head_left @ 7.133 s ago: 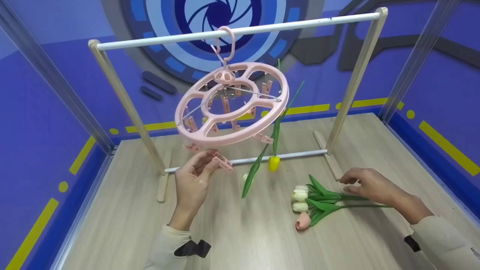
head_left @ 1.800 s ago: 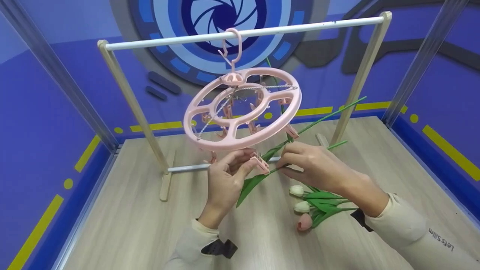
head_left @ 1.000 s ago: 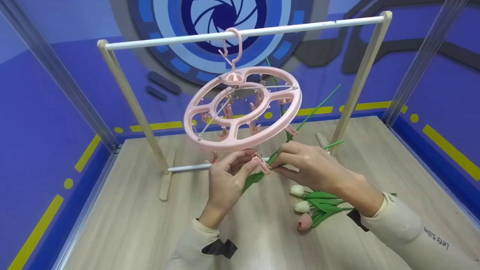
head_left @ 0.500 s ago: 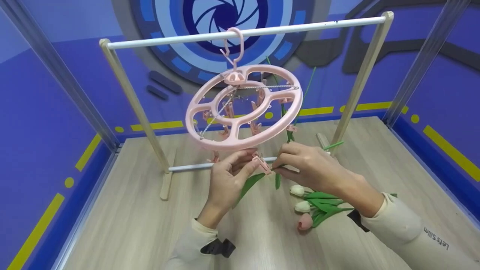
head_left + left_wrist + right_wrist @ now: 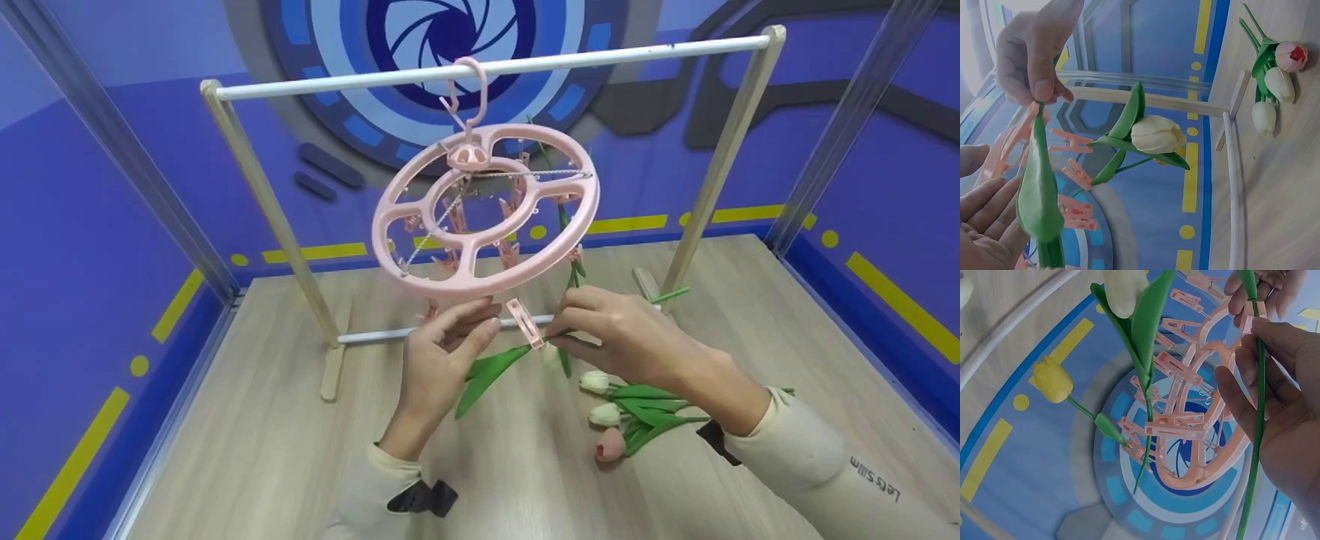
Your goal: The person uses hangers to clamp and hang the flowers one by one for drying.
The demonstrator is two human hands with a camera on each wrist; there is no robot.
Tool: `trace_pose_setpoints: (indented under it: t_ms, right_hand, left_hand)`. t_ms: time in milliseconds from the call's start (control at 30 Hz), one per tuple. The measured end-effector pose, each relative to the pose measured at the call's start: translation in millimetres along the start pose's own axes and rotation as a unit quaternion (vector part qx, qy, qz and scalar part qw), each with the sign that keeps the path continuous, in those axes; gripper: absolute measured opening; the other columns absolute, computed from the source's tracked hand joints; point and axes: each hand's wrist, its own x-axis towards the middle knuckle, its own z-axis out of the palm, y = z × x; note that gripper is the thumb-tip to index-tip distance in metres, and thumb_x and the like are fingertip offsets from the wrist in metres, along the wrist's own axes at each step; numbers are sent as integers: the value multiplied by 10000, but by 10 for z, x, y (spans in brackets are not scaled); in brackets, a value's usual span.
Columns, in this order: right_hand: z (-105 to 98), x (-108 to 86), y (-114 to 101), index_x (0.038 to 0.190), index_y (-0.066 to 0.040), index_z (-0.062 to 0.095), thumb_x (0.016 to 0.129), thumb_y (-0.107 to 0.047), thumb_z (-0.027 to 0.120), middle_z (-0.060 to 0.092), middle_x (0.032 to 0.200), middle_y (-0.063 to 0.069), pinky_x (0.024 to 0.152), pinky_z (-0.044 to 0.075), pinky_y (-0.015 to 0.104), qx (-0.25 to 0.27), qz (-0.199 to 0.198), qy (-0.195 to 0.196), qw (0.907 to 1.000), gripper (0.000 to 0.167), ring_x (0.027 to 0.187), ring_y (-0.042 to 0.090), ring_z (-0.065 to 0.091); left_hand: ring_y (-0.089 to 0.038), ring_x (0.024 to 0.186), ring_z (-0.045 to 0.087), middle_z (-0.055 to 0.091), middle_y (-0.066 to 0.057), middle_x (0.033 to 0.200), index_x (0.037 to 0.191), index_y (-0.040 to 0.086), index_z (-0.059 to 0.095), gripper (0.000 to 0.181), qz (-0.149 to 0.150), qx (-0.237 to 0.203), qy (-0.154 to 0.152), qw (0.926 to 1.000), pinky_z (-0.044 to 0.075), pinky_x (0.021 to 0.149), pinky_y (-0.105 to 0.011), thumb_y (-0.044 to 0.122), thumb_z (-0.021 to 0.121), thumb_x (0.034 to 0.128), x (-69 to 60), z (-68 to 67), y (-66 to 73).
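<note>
My right hand pinches the green stem of an artificial tulip, whose long leaf droops to the left. A pink clothespin, hanging from the rim of a round pink drying hanger, meets this stem just beside the right fingertips. The tulip's blossom is out of sight. My left hand stands slightly left of the clothespin, fingers relaxed and holding nothing. In the right wrist view, a white tulip and a yellow tulip hang from other clothespins.
The hanger hooks over the white top bar of a wooden-legged rack. Two white tulips and a pink tulip lie on the wooden table at right. A lower white rod crosses behind the hands.
My right hand brought a tulip from the table up to the clothespin. Within the last half second my left hand let go of the clothespin and drew left. The hanging flowers swung slightly.
</note>
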Motion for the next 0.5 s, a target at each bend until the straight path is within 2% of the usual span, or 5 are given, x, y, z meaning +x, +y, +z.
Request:
trace_pose_setpoints:
  t_ms: [133,267,367,500]
  right_hand:
    - [-8,-21,5,1049,-86,763,815,31,905,690,983,7,706,626,300,-3,139,-42,9999,298,850,152,667]
    - [-17,-46,15,1049,-90,769,810,50,901,702,998,1,723,633,313,42,247,-67,9997,307,872,152,673]
    - [-27,-60,26,1050,-94,775,821,52,892,711,1008,0,741,638,324,82,302,-100,9995,296,889,155,681]
    - [-44,-76,41,1059,-99,780,829,41,891,722,1031,-3,772,640,334,53,412,-160,9990,291,920,154,689]
  left_hand:
    - [-175,1027,750,781,-41,1156,1229,25,758,263,166,317,297,9989,616,932,-355,130,784,989,-33,-96,-63]
    - [-182,983,760,789,-35,1104,1175,20,770,233,271,482,725,9958,627,894,-339,114,809,966,-70,-170,-126]
    - [-183,956,766,792,-23,1064,1142,17,776,214,383,592,1058,9919,632,872,-332,93,824,948,-97,-226,-154]
    - [-196,935,768,792,-26,1035,1107,19,782,187,679,777,1416,9845,635,847,-317,63,834,933,-109,-288,-185]
